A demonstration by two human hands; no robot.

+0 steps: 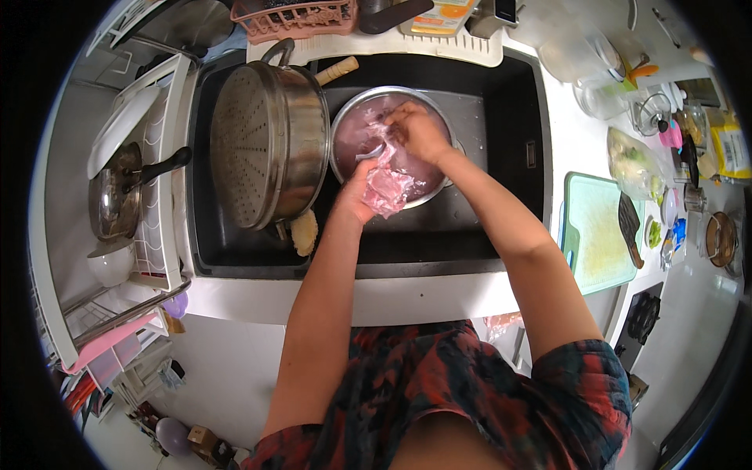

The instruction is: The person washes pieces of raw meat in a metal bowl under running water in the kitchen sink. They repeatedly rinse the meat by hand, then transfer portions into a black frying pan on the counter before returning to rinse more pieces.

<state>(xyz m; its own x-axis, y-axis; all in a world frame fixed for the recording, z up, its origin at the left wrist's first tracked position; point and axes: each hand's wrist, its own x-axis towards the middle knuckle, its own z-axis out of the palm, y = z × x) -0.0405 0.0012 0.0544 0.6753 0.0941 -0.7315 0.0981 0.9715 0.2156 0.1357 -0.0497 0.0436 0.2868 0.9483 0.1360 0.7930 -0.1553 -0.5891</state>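
A round metal bowl (346, 170) of cloudy pinkish water stands in the black sink (435, 252). My left hand (359, 194) grips a piece of raw pink meat (389, 189) over the bowl's near edge, the lower end hanging past the rim. At the upper part of the same piece, just above the water, are the bent fingers of my right hand (418, 130); whether they pinch it cannot be made out. A curved, shiny strip shows near my left thumb, too unclear to name.
Left of the bowl, a large metal steamer pot (299, 141) lies tilted in the sink, a wooden handle (338, 70) behind it. A dish rack (170, 176) stands at far left. On the right counter, a knife (628, 226) rests on a green-edged cutting board (593, 247).
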